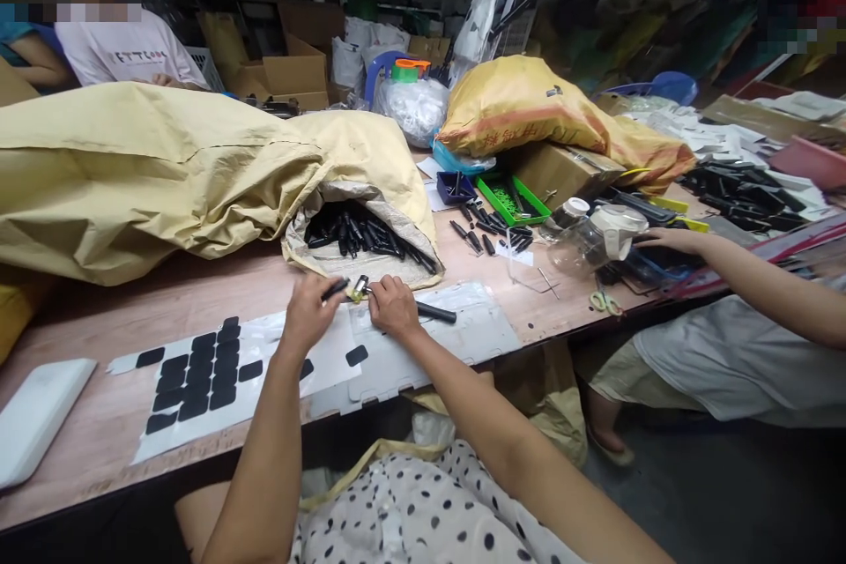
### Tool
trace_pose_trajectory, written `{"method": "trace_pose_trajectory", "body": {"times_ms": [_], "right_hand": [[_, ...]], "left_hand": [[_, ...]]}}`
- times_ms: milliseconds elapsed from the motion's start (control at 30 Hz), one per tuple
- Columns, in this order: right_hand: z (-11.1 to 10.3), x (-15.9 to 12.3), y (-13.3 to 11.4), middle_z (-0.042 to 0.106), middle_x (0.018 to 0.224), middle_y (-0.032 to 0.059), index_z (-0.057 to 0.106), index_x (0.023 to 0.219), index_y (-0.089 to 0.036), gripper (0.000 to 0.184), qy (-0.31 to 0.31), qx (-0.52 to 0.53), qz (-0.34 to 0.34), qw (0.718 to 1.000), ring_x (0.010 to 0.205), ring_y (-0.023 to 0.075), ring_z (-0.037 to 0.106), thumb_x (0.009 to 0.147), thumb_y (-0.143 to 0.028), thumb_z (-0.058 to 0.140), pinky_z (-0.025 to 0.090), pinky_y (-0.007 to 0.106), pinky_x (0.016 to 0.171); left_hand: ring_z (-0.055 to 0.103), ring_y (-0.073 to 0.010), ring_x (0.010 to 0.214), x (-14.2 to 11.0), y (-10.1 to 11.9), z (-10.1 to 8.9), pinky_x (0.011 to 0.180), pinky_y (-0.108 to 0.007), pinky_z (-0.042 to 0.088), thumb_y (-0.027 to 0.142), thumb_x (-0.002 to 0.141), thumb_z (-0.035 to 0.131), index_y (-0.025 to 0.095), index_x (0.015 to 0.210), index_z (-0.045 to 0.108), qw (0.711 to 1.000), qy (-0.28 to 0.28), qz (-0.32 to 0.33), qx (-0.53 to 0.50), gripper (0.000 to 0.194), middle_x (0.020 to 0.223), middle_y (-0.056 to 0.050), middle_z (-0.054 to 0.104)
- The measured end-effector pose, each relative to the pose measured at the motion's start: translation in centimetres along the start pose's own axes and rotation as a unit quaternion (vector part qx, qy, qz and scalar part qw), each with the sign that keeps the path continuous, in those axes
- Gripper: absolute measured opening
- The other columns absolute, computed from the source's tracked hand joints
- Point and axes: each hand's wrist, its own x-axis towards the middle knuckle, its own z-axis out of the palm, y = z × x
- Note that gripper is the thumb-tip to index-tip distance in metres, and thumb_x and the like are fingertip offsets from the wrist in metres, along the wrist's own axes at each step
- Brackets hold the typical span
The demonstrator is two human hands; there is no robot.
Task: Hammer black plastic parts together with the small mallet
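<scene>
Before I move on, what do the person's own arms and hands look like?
Both the left hand and right hand are bare, without gloves. No sleeves show along the forearms, and I can make out no watch or bracelet. The garment below is pale with dark polka dots.

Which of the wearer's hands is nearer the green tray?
Right. In the picture, the right hand is below-left of the green tray; the left hand is farther left.

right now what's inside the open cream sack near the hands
Black elongated pieces show in the mouth of the open cream sack; whatever lies deeper is covered and cannot be seen.
</scene>
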Motion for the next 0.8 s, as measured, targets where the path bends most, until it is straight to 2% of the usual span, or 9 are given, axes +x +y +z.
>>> {"method": "trace_pose_trajectory", "body": {"times_ms": [100, 200, 333, 467, 633, 800], "right_hand": [[0.0, 0.0, 0.0, 0.063, 0.107, 0.0122, 0.071, 0.113, -0.019, 0.024, -0.003, 0.003, 0.003, 1.000, 0.102, 0.0267, 0.051, 0.099, -0.024, 0.052, 0.044, 0.035, 0.085], [0.0, 0.0, 0.2, 0.064, 0.107, 0.0124, 0.071, 0.115, -0.019, 0.025, -0.002, 0.005, 0.006, 1.000, 0.102, 0.0266, 0.052, 0.099, -0.023, 0.051, 0.044, 0.035, 0.085], [-0.2, 0.2, 0.5, 0.065, 0.107, 0.0112, 0.071, 0.119, -0.022, 0.027, -0.005, 0.009, -0.004, 1.000, 0.102, 0.0256, 0.054, 0.100, -0.023, 0.051, 0.045, 0.034, 0.085], [-1.2, -0.2, 0.5, 0.066, 0.104, 0.0102, 0.072, 0.119, -0.023, 0.028, 0.005, 0.026, -0.015, 1.000, 0.099, 0.0238, 0.057, 0.102, -0.023, 0.049, 0.046, 0.031, 0.084], [-2.5, -2.4, 0.0, 0.067, 0.106, 0.0070, 0.068, 0.128, -0.024, 0.034, 0.055, 0.119, -0.042, 0.990, 0.101, 0.0194, 0.062, 0.106, -0.025, 0.043, 0.049, 0.026, 0.089], [-3.0, -4.6, -1.3, 0.070, 0.102, 0.0054, 0.070, 0.125, -0.024, 0.031, 0.034, 0.168, -0.093, 0.981, 0.098, 0.0176, 0.065, 0.104, -0.025, 0.047, 0.051, 0.025, 0.088]], "left_hand": [[0.063, -0.0259, 0.092, -4.6, -0.6, 0.3, 0.085, -0.039, 0.055, 0.033, 0.080, 0.071, 0.026, 0.107, 0.073, 0.995, -0.092, -0.009, -0.044, 0.028, 0.090, -0.003, 0.070], [0.063, -0.0259, 0.092, -6.7, -1.2, 0.9, 0.085, -0.039, 0.055, 0.034, 0.080, 0.071, 0.026, 0.098, 0.071, 0.993, -0.098, -0.021, -0.064, 0.021, 0.093, -0.003, 0.071], [0.062, -0.0272, 0.097, -6.7, -2.0, 1.2, 0.091, -0.042, 0.052, 0.036, 0.081, 0.072, 0.025, 0.092, 0.073, 0.995, -0.074, 0.020, -0.068, 0.015, 0.095, -0.005, 0.072], [0.062, -0.0264, 0.095, -6.2, -2.5, 1.3, 0.094, -0.043, 0.051, 0.034, 0.080, 0.074, 0.026, 0.092, 0.078, 0.994, -0.074, 0.019, -0.073, 0.014, 0.091, -0.005, 0.071], [0.062, -0.0263, 0.098, -6.2, -2.6, 1.6, 0.096, -0.043, 0.051, 0.029, 0.078, 0.074, 0.028, 0.093, 0.080, 0.994, -0.071, 0.014, -0.080, 0.016, 0.094, -0.005, 0.072], [0.063, -0.0256, 0.097, -6.2, -2.6, 1.7, 0.093, -0.041, 0.052, 0.026, 0.078, 0.074, 0.026, 0.090, 0.078, 0.994, -0.064, 0.004, -0.085, 0.013, 0.092, -0.004, 0.073]]}}
